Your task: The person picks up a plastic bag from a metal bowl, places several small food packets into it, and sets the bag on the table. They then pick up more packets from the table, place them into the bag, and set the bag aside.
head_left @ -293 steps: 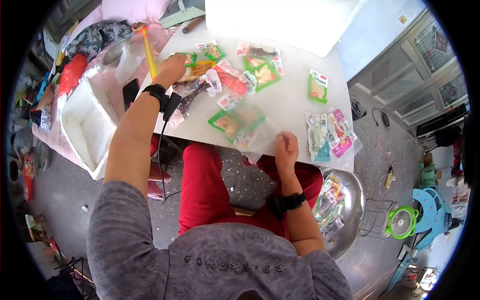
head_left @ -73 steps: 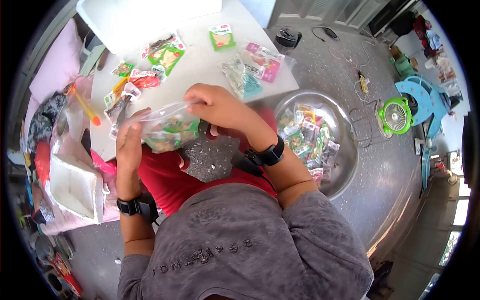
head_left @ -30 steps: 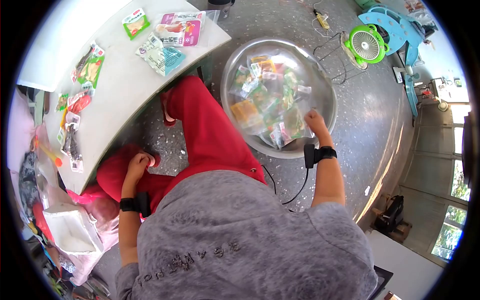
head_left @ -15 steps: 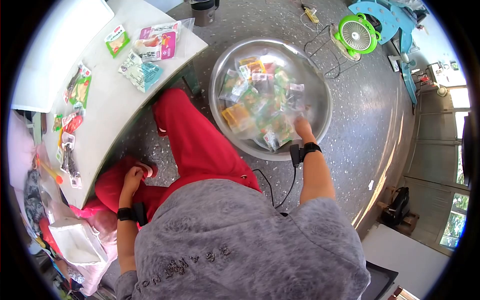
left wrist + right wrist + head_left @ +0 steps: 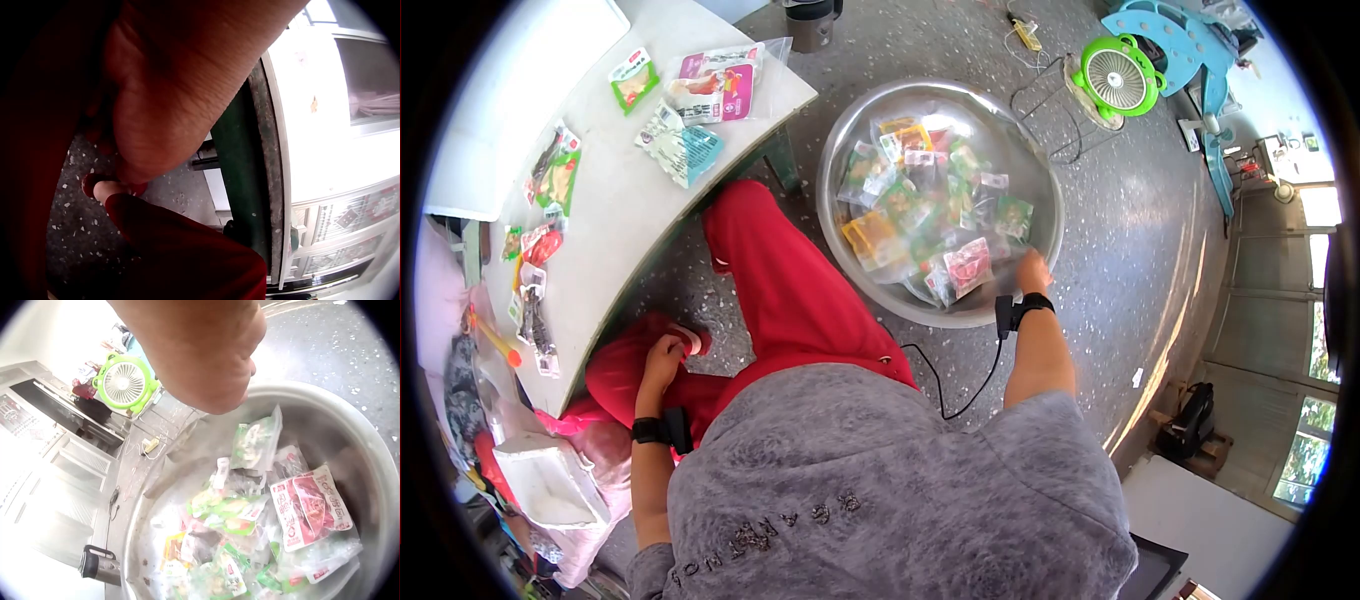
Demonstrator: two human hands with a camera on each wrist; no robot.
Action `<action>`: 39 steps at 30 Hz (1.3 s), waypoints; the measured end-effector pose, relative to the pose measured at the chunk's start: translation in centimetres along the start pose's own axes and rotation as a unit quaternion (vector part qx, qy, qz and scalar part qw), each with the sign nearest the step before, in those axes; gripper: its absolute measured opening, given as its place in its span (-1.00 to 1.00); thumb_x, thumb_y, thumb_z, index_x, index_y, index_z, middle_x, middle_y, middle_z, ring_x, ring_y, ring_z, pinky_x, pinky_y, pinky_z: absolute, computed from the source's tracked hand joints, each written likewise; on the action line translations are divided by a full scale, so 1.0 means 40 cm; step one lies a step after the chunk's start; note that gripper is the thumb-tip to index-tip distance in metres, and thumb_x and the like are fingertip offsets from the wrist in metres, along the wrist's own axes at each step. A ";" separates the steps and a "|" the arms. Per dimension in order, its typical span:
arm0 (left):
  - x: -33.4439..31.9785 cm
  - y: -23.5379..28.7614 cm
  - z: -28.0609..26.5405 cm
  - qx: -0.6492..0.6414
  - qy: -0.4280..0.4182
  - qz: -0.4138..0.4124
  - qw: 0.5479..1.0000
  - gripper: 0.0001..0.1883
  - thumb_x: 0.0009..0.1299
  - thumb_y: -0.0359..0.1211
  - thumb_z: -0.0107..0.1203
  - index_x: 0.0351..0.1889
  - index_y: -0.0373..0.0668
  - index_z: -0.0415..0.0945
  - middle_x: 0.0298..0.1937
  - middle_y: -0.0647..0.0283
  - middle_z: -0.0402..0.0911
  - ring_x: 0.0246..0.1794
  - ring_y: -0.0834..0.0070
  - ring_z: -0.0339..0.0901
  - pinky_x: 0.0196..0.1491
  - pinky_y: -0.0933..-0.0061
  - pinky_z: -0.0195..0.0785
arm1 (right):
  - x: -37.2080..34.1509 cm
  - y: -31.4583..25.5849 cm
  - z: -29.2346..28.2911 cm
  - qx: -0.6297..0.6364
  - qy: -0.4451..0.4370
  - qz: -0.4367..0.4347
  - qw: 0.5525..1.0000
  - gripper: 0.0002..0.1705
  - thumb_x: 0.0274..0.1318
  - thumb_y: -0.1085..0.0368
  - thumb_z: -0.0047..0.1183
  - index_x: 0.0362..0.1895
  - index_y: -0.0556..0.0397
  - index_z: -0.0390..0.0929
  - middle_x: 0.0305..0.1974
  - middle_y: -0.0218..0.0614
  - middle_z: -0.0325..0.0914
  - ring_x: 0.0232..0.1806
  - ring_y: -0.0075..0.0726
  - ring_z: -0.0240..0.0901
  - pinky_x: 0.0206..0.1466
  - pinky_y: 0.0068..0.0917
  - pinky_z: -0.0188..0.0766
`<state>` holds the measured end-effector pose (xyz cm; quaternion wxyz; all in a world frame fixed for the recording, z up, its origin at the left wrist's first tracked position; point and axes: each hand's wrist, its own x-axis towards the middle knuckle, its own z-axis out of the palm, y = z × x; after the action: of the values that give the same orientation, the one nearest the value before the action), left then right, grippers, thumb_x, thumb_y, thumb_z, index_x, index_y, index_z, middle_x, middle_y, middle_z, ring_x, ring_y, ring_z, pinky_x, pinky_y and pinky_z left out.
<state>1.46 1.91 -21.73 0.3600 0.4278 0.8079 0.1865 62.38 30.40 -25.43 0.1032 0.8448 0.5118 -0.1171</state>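
In the head view, my left hand (image 5: 663, 362) rests loosely on the red trouser leg near the left knee, with nothing visible in it; the left wrist view shows its palm edge (image 5: 162, 119) up close. My right hand (image 5: 1034, 271) is over the right rim of a big metal basin (image 5: 1055, 200), fingers loosely bent, no packet visible in it. Inside the basin lie several clear-bagged food packets. A pink-red packet (image 5: 968, 266) lies on top near the front; a green packet (image 5: 1013, 217) sits by the right wall. The right wrist view shows the same pink-red packet (image 5: 311, 507) below the hand (image 5: 206, 356).
On the white table (image 5: 625, 200) at left lie a pink-white bag (image 5: 715, 85), a teal-white packet (image 5: 680, 145), a green packet (image 5: 634, 80) and more packets along the left. A green fan (image 5: 1118, 77) stands beyond the basin; a cable hangs from the right wrist camera.
Over the last seconds my hands have left the clear bag above the table. My right hand has since moved from inside the basin to its rim; the pink-red packet now shows on top.
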 end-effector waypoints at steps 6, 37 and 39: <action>-0.003 0.019 -0.006 -0.043 -0.019 -0.010 0.999 -0.85 0.12 -0.39 -0.08 -0.43 -0.30 0.41 -0.47 0.15 0.48 -0.42 0.39 0.43 -0.33 0.48 0.25 | 0.003 -0.107 0.128 0.054 -0.046 -0.155 0.985 -0.72 -0.06 0.24 -0.26 -0.20 -0.03 0.35 -0.22 -0.08 0.42 -0.12 0.02 0.33 -0.12 -0.13 0.26; -0.498 -0.442 -0.507 0.090 0.619 -0.253 0.738 -0.73 0.07 -0.34 -0.05 -0.28 -0.26 0.40 -0.30 0.00 0.46 -0.22 0.13 0.38 -0.16 0.28 0.24 | -0.630 -0.870 -0.041 0.218 0.163 -0.759 0.592 -0.86 -0.26 0.41 -0.07 -0.46 0.10 0.39 -0.27 -0.18 0.41 -0.10 0.00 0.26 -0.03 -0.16 0.15; -0.531 -0.534 -0.519 0.058 0.539 -0.357 0.761 -0.63 0.00 -0.27 0.00 -0.24 -0.25 0.40 -0.21 -0.04 0.44 -0.14 0.11 0.36 -0.08 0.29 0.22 | -0.636 -0.872 -0.041 0.216 0.172 -0.759 0.590 -0.86 -0.26 0.42 -0.07 -0.46 0.11 0.39 -0.29 -0.18 0.42 -0.11 -0.01 0.27 -0.04 -0.16 0.15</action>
<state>-17.87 -27.54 -11.82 -0.1203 -0.0423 0.9720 0.1973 20.10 25.38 -18.04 -0.2984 0.1526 0.9354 -0.1125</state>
